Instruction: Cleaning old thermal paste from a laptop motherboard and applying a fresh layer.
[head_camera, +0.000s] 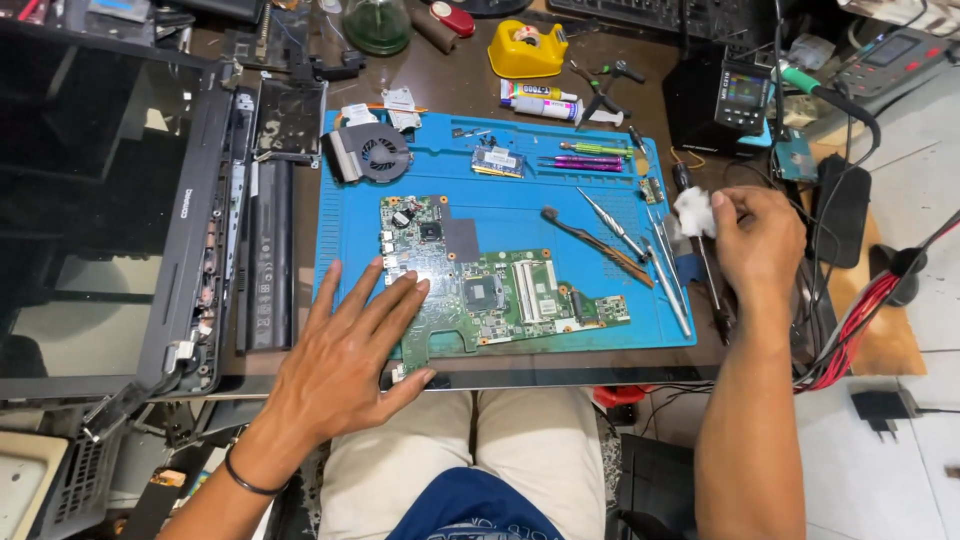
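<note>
A: What is the left hand (352, 345) doing?

B: It lies flat with its fingers spread wide apart. The fingertips rest on the left edge of the green circuit board (487, 285). It grips nothing.

A: Where is that board?

B: It lies flat on the blue mat (500, 215), near the front edge, just ahead of the person's lap.

A: And the right hand (758, 240)?

B: It is off the right side of the mat. Its fingers are pinched together on a small white wad (694, 212), like a bit of tissue or cotton.

A: What is near that hand?

B: Long thin metal tools (655, 255) lie just to its left, on the right part of the mat. A dark brush-like tool (597, 244) lies beside them. Red wires (850, 335) hang down on the right.

A: What else is on the mat?

B: A round black fan (377, 152) sits at the top left corner. A small chip card (498, 161) is in the middle top. Purple and green sticks (590, 158) lie next to it.

A: And off the mat?

B: A yellow tape holder (527, 47) stands at the back. A black laptop shell (190, 230) lies open on the left, with a long black battery (272, 255) beside it.
</note>
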